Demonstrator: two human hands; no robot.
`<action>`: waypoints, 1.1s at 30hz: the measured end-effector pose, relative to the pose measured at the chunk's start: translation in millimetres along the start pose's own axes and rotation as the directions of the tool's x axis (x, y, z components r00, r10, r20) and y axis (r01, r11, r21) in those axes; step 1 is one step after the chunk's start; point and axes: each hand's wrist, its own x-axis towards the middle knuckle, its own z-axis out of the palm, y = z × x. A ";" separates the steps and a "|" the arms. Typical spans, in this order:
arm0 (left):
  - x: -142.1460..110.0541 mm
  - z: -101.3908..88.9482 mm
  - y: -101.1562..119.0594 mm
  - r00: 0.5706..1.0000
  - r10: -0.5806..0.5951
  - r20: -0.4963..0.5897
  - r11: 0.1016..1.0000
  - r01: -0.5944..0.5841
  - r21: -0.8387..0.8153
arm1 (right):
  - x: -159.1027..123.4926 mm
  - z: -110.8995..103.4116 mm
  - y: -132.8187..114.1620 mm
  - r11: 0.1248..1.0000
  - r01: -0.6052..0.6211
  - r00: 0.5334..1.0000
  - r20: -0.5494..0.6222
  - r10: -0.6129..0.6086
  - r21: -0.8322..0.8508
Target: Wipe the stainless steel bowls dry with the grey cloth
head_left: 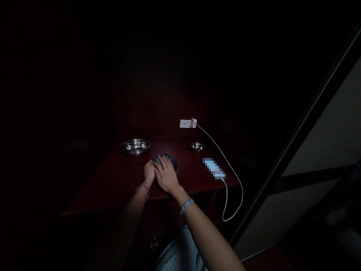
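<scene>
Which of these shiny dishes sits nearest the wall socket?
The small dish at right, below the wall socket; the wider dishware stands farther away, at left.

On a dark red table point(113, 184), the right hand point(167, 177) lay on a dark grey, round thing point(173, 161) and the left hand point(149, 173) was at its left side, with a wide, silvery metal dish point(136, 147) and a small, silvery metal bowl point(196, 147) farther back.

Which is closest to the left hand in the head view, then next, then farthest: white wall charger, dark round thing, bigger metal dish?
From the left hand:
1. Dark round thing, right beside it.
2. Bigger metal dish, farther back, leftward.
3. White wall charger, higher up, to the right.
</scene>
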 end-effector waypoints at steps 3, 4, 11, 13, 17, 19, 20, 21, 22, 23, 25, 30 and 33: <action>0.3 0.8 1.3 1.000 -0.015 -0.019 0.996 0.017 0.083 | 3.0 -0.8 3.0 0.999 0.004 1.000 -0.007 -0.004 0.041; 0.6 1.0 1.8 1.000 -0.009 -0.021 0.995 0.011 0.100 | 4.8 -0.8 4.0 0.999 0.004 1.000 -0.010 -0.003 0.052; 2.6 1.9 3.6 1.000 0.011 -0.023 0.983 -0.006 0.183 | 27.7 2.8 15.4 0.994 -0.036 0.998 -0.047 0.041 0.104; 2.7 1.7 4.5 1.000 0.007 -0.022 0.980 -0.002 0.200 | 32.0 5.6 17.8 0.989 -0.063 0.994 -0.081 0.074 0.134; 1.7 1.6 6.8 1.000 -0.008 -0.026 0.977 0.013 0.213 | 30.7 13.1 19.1 0.972 -0.135 0.969 -0.181 0.171 0.192; 1.3 1.8 7.1 0.999 -0.018 -0.034 0.979 0.025 0.202 | 26.5 16.5 20.1 0.964 -0.158 0.955 -0.213 0.204 0.216; 1.3 2.0 7.0 0.999 -0.019 -0.042 0.981 0.027 0.194 | 24.1 17.8 20.9 0.959 -0.165 0.950 -0.224 0.218 0.231; 1.4 2.2 6.8 0.998 -0.018 -0.054 0.982 0.028 0.184 | 21.8 18.9 22.1 0.953 -0.174 0.945 -0.232 0.233 0.247; 1.6 2.3 6.4 0.997 -0.016 -0.070 0.984 0.028 0.174 | 19.6 19.8 23.7 0.945 -0.189 0.937 -0.238 0.254 0.267; 2.0 2.5 6.0 0.996 -0.013 -0.086 0.986 0.027 0.164 | 17.8 20.6 25.6 0.934 -0.210 0.927 -0.243 0.284 0.290; 2.8 2.6 5.3 0.994 -0.017 -0.111 0.989 0.033 0.144 | 15.2 22.1 30.4 0.893 -0.276 0.892 -0.251 0.376 0.357; 2.3 0.6 3.2 0.993 -0.029 -0.118 0.999 0.025 -0.038 | 13.4 27.1 48.5 0.563 -0.477 0.681 -0.121 0.722 0.674; 0.4 -2.7 1.6 0.998 -0.022 -0.067 0.959 0.002 -0.285 | 13.8 33.5 60.1 0.354 -0.523 0.579 0.018 0.815 0.775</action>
